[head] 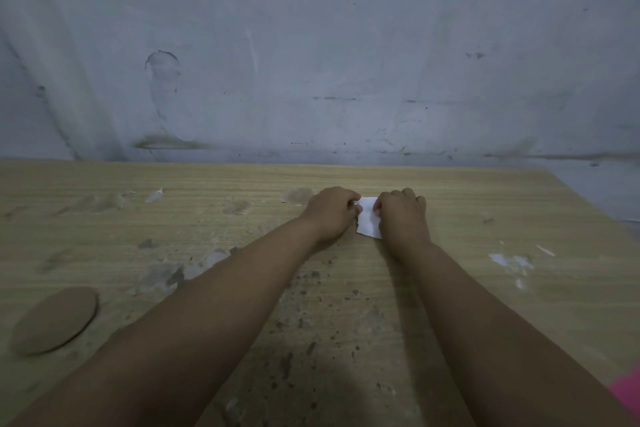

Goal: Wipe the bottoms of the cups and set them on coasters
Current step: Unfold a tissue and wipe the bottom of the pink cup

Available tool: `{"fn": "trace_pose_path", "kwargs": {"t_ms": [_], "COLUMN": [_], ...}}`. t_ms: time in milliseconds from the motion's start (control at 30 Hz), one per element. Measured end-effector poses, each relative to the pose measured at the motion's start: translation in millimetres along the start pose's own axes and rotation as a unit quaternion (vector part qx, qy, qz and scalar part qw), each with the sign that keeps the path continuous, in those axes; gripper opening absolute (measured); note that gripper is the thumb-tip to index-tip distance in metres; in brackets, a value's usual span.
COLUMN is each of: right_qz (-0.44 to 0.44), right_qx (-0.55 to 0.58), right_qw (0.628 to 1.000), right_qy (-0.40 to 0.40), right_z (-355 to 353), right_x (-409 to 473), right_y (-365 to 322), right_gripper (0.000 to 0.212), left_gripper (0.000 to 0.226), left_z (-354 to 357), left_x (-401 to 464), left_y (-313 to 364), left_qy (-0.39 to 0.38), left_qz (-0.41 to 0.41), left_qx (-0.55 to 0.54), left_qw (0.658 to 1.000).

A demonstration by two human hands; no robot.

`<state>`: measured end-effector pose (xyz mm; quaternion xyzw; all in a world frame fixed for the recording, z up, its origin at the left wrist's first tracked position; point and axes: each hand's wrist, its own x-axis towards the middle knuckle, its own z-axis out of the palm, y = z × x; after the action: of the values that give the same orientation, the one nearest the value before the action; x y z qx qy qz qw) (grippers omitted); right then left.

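Both hands are out toward the far edge of the table (450, 204), close together, each with its fingers curled down onto a small white piece of paper or tissue (369, 220) that lies flat on the wood between them. The left hand (330, 213) pinches the sheet's left side and the right hand (401, 215) grips its right side, so the two are clamped on the same sheet from opposite sides. Holding it this way, pressed to the surface with a grip on each side, looks like folding or tearing the sheet into a wiping pad, which would suit the first step of the task; which of the two it is cannot be told. A single round brown coaster (55, 321) lies flat near the table's near left corner, well apart from the hands, with nothing standing on it. No cup shows anywhere in view, so the wiping itself seems not yet begun, and the cups must lie outside the picture. There are no containers here, hence no contents to report. The tabletop is worn, with chipped patches and dark specks, and a scuffed grey wall (346, 45) rises behind its far edge. A bit of pink (627, 388) shows at the near right edge; what it is cannot be told.
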<state>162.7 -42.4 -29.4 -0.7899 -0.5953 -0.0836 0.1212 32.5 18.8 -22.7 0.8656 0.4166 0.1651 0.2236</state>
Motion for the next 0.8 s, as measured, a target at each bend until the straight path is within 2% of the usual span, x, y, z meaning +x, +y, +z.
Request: {"fn": "trace_pose_path", "kwargs": {"t_ms": [167,267,367,433,633,800], "right_qz": [-0.010,-0.011,-0.017,-0.023,0.001,-0.020], "right_qx": [-0.002,0.031,0.071,0.063,0.133,0.274], "right_qw": [1.000,0.999,0.995,0.995,0.989,0.961], "right_qy": [0.012,0.024,0.066,0.078,0.065,0.027], "right_z": [1.4,1.3,0.0,-2.4,-22.0,-43.4], "right_x": [-2.9,-3.7,-4.9,-3.6,1.1,0.9], "right_y": [1.1,2.8,2.6,2.5,1.0,-8.6], "right_gripper": [0.022,0.020,0.030,0.035,0.014,0.008], "left_gripper": [0.015,0.012,0.011,0.010,0.008,0.030], "left_z": [10.8,12.0,8.5,5.3,-10.3,-28.4], "left_x": [4.3,4.3,2.3,1.0,-9.4,-26.1], "left_y": [0.7,2.8,2.2,1.7,2.6,7.7], "left_qy": [0.082,0.122,0.151,0.154,0.156,0.080], "left_qz": [-0.022,-0.029,-0.022,-0.022,-0.013,0.014], "left_qx": [-0.031,-0.073,-0.081,-0.089,-0.149,-0.236], "left_qw": [0.996,0.989,0.985,0.984,0.976,0.968]}}
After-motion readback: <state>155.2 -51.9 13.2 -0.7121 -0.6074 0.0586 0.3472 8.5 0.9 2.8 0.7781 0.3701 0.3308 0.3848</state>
